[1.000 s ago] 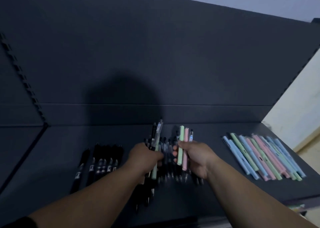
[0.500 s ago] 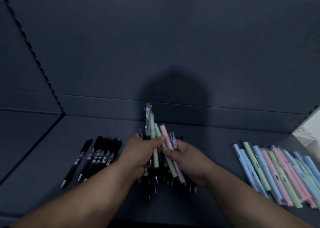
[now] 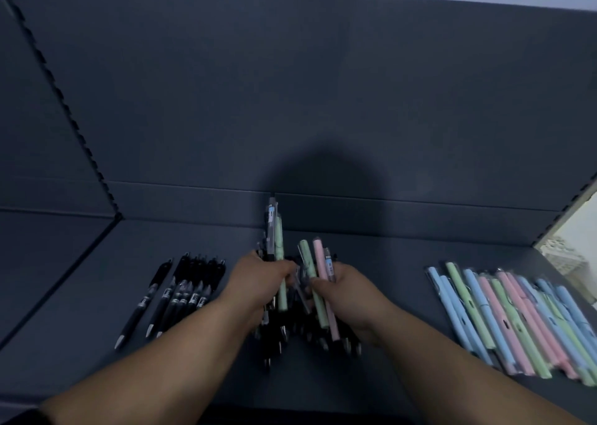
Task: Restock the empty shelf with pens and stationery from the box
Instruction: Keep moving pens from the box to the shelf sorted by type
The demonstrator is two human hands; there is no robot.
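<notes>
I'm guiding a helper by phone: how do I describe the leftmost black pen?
Start at the dark shelf and look to its left part, where a row of black pens lies. The lone black pen lies left of that row, a clear gap apart from the bunched others, its silver tip toward the front.

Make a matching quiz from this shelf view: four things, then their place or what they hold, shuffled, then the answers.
1 row of black pens
2 row of pastel pens
3 left hand
4 right hand

A right end of the shelf
B grips a pink pen and a green one
C left part of the shelf
D grips a tall clear pen and a green one

Pairs: 1-C, 2-A, 3-D, 4-B
</notes>
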